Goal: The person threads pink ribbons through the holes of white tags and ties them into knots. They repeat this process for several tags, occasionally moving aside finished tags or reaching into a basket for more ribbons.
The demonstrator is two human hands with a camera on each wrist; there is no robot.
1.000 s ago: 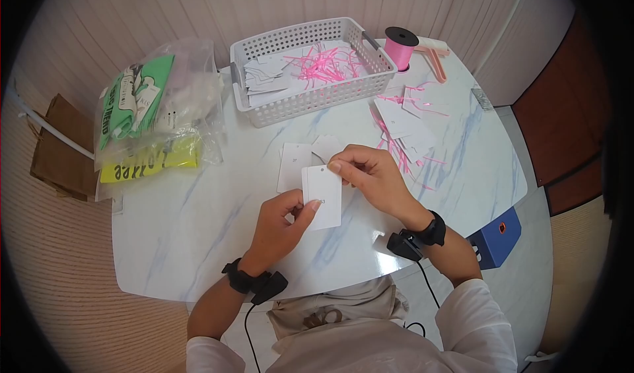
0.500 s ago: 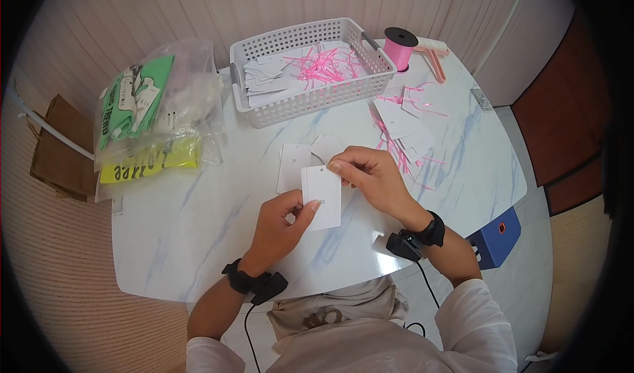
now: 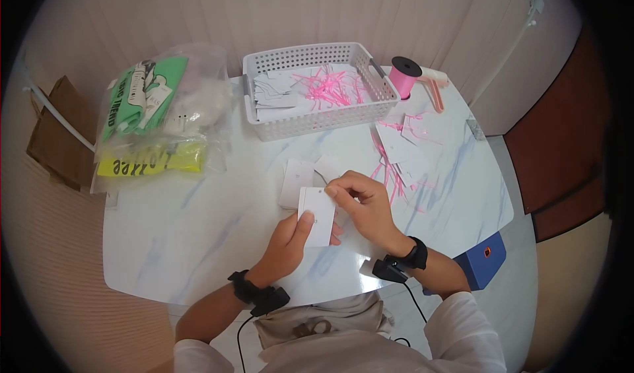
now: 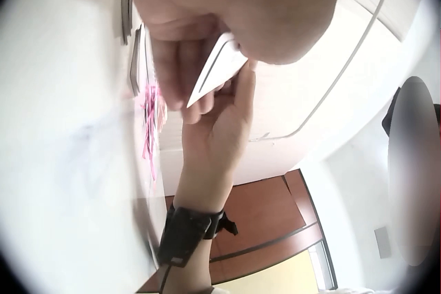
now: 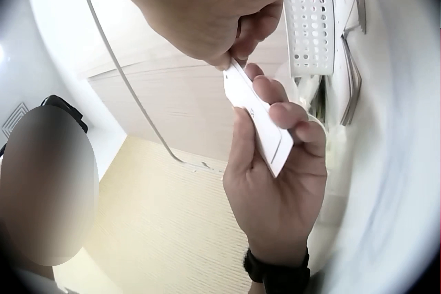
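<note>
A small stack of white paper tags [image 3: 318, 222], with a punched hole near the top and a small printed number, is held up over the table. My left hand [image 3: 281, 249] holds it from the lower left, thumb across the front and fingers behind, their tips showing past the right edge. At the top corner by the hole, my right hand [image 3: 368, 208] pinches the tags between thumb and index finger. The right wrist view shows the tags [image 5: 256, 116] edge-on between both hands. Just beyond lie more white tags [image 3: 298, 178] in loose piles on the table.
A white perforated basket [image 3: 323, 123] at the back holds tags and pink ribbon pieces. To its right stand a pink ribbon spool [image 3: 401, 82] and a pink-handled tool [image 3: 434, 96]. Tags with pink ribbons [image 3: 396, 145] lie at right, clear bags with green and yellow contents [image 3: 155, 109] at left.
The head view has shifted, so the table sits lower in it. My left fingers have come round behind the tags and now show at their right edge. The right hand keeps its pinch.
</note>
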